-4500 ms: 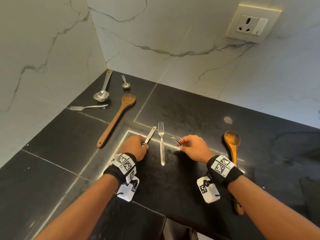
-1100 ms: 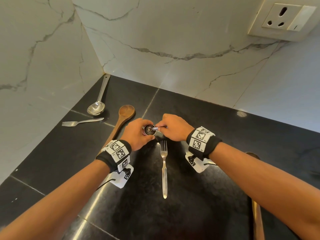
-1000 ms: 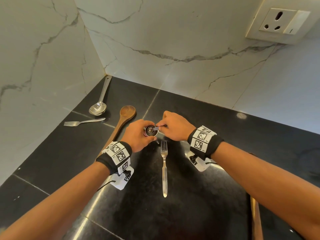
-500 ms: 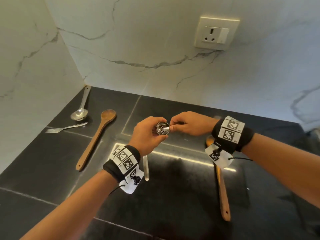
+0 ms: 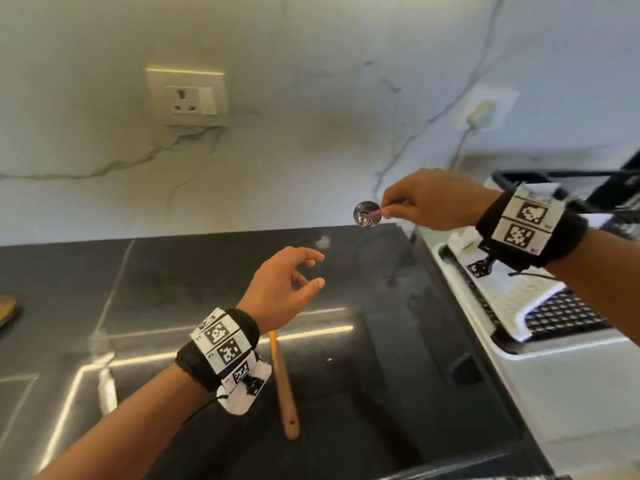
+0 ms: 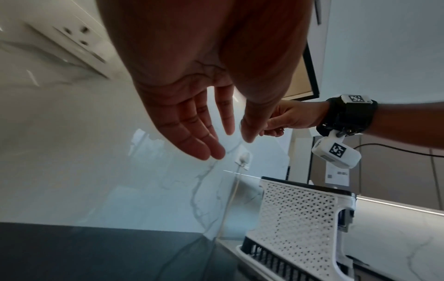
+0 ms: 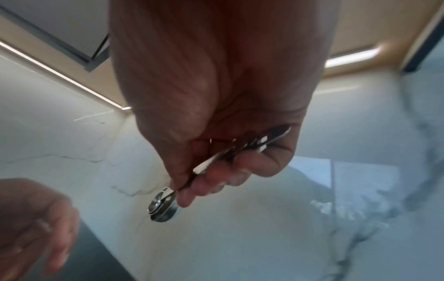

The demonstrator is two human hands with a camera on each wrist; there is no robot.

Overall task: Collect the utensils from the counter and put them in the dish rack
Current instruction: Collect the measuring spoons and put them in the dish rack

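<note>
A person's right hand point(image 5: 424, 199) pinches the flat handles of a nested stack of small, round, shiny steel measuring spoons point(image 5: 367, 213), bowls pointing to nine o'clock, raised clear of the polished black stone bench point(image 5: 180, 271) and close to the white-and-black perforated plastic dish rack point(image 5: 512, 299) at three o'clock; held by the handles, the bowls stay stacked together, which looks like a way to carry several utensils in one trip; in the right wrist view the fingers point(image 7: 261, 167) curl under the handles while the thumb presses from above, the bowls point(image 7: 163, 208) hanging free below. The left hand point(image 5: 280, 289) hovers lower, at about seven o'clock from the spoons, fingers loosely spread and holding nothing, apparently free for the next pickup. A long, light wooden spoon handle point(image 5: 284, 386) lies on the bench at six o'clock, partly hidden by the left wrist; a sliver of another wooden utensil point(image 5: 7, 311) shows at the nine o'clock edge; both remain to be collected. A white wall socket point(image 5: 188, 98) sits at eleven o'clock on the veined marble wall; a plugged-in cord point(image 5: 460, 147) drops behind the rack at one o'clock. Nothing appears to block the short path to the rack, whose lattice side wall point(image 6: 298, 214) rises just beyond the bench edge.
</note>
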